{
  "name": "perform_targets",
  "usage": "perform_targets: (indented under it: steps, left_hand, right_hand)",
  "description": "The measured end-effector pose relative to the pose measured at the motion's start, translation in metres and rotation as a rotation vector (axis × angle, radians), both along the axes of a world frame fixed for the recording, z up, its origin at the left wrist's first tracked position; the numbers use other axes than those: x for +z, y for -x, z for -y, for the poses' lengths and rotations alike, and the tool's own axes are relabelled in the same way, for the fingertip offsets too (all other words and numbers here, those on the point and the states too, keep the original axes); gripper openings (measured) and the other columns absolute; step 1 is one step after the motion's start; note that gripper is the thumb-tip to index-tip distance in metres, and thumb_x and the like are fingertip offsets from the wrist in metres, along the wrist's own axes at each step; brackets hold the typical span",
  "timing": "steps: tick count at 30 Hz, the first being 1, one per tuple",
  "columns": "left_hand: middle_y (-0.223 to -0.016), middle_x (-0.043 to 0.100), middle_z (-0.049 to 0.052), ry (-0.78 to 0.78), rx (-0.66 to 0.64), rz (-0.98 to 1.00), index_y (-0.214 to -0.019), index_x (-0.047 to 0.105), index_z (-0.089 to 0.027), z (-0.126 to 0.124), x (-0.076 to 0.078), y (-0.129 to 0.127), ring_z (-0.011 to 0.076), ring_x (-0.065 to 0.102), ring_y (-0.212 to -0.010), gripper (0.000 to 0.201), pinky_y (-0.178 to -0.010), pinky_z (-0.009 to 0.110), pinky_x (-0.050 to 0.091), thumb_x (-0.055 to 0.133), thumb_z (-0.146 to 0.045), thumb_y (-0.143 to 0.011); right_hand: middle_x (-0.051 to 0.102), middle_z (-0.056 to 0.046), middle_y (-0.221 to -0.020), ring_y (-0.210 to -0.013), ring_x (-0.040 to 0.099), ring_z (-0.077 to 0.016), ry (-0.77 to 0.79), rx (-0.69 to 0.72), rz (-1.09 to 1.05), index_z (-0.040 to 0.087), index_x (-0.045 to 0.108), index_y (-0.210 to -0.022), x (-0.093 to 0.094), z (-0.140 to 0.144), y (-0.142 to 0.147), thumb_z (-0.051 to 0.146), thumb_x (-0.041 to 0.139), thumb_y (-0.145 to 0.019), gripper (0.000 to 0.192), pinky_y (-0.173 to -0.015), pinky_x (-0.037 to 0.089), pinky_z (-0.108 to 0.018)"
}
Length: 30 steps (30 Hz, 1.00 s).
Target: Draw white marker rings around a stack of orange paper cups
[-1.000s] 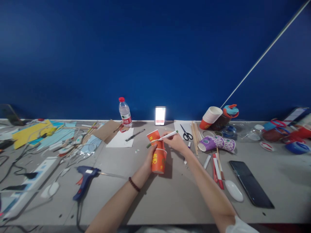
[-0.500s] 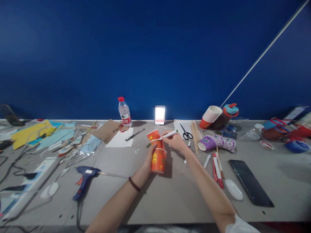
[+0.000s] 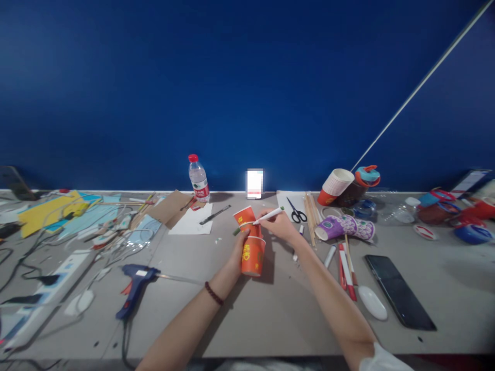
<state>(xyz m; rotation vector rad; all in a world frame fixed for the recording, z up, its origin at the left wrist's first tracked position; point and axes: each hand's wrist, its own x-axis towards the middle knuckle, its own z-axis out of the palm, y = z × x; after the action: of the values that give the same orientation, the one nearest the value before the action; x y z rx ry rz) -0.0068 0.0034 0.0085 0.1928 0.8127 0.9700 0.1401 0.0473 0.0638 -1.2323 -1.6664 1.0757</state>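
While L hand [image 3: 238, 248] grips orange cups [image 3: 253, 260], R hand [image 3: 279, 225] holds wht marker [image 3: 274, 213].

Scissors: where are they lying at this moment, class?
In the head view, right of centre, the scissors lie on white paper, just left of the wooden sticks.

A deep blue wall [image 3: 232, 93] spreads across twelve o'clock, a thin white line [image 3: 421, 93] slanting up it toward two. Below, a matt grey tabletop [image 3: 278, 324] reaches down to six o'clock, evenly lit.
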Motion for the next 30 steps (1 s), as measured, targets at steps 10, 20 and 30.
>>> perform_targets:
  steps: [10, 20, 30]
  left_hand:
    - [-0.072, 0.071, 0.007, -0.019, -0.036, 0.054, -0.095, 0.062, -0.011, -0.0019, -0.0085, 0.0020, 0.0173, 0.066, -0.057, 0.039, -0.053, 0.026, 0.053, 0.068, -0.045, -0.078]
    - [-0.072, 0.070, 0.009, -0.003, -0.031, 0.046, -0.095, 0.063, -0.009, -0.0014, -0.0045, 0.0015, 0.0184, 0.066, -0.057, 0.037, -0.054, 0.027, 0.052, 0.065, -0.043, -0.080]
    - [-0.071, 0.070, 0.008, -0.035, -0.029, 0.039, -0.096, 0.063, -0.011, -0.0019, -0.0102, 0.0026, 0.0180, 0.067, -0.056, 0.040, -0.053, 0.026, 0.053, 0.069, -0.046, -0.078]
  right_hand:
    - [0.068, -0.001, -0.068, -0.063, 0.060, -0.0142, -0.030, 0.010, 0.002, 0.018, 0.068, -0.074, -0.0009, -0.0011, -0.0006, 0.023, 0.060, -0.072, 0.010, -0.057, 0.047, -0.023]
    - [0.069, -0.002, -0.072, -0.064, 0.062, -0.0153, -0.025, 0.001, -0.009, 0.018, 0.069, -0.076, 0.0008, 0.0000, 0.0001, 0.024, 0.059, -0.071, 0.012, -0.058, 0.048, -0.024]
    - [0.069, -0.002, -0.072, -0.066, 0.062, -0.0156, -0.024, -0.020, -0.018, 0.018, 0.067, -0.073, 0.0034, 0.0008, 0.0002, 0.024, 0.059, -0.070, 0.011, -0.060, 0.048, -0.024]
